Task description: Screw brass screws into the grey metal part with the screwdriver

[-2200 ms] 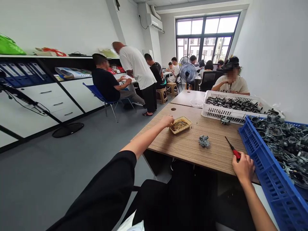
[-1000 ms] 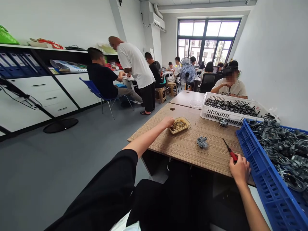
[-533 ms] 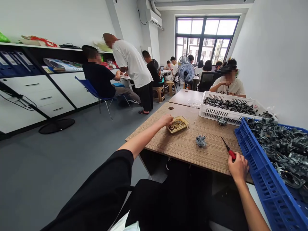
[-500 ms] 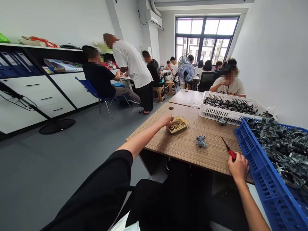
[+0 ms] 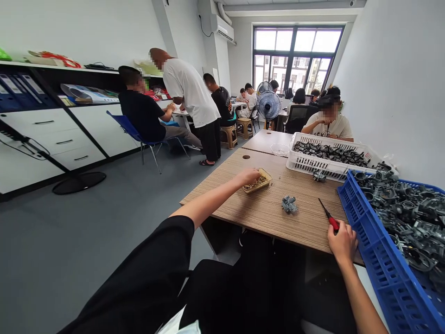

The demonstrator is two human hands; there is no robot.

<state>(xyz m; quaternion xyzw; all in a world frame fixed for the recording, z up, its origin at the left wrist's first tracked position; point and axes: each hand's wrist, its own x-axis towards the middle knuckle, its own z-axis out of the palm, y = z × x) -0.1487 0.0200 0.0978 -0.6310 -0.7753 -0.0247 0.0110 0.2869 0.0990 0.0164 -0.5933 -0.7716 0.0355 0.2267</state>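
My left hand (image 5: 251, 176) reaches over a small yellowish tray (image 5: 257, 187) of tiny brass-coloured parts, fingers drawn together and pointing down among them. What the fingertips hold, if anything, is hidden. My right hand (image 5: 342, 241) rests near the table's front edge, wrapped round the red and black handle of a screwdriver (image 5: 333, 223). Its dark shaft points away from me, to the left. One grey metal carburetor (image 5: 289, 204) lies on the wooden table between my hands, touched by neither.
A blue crate (image 5: 373, 241) heaped with carburetors stands at my right. Behind it is a white basket (image 5: 309, 163) of dark parts, with another carburetor (image 5: 319, 175) beside it. A co-worker (image 5: 330, 118) sits across the table. Other people and a fan (image 5: 269, 105) are farther back.
My left hand has moved right, from the tray's left edge to over its middle, covering part of the brass parts. My right hand still holds the screwdriver.
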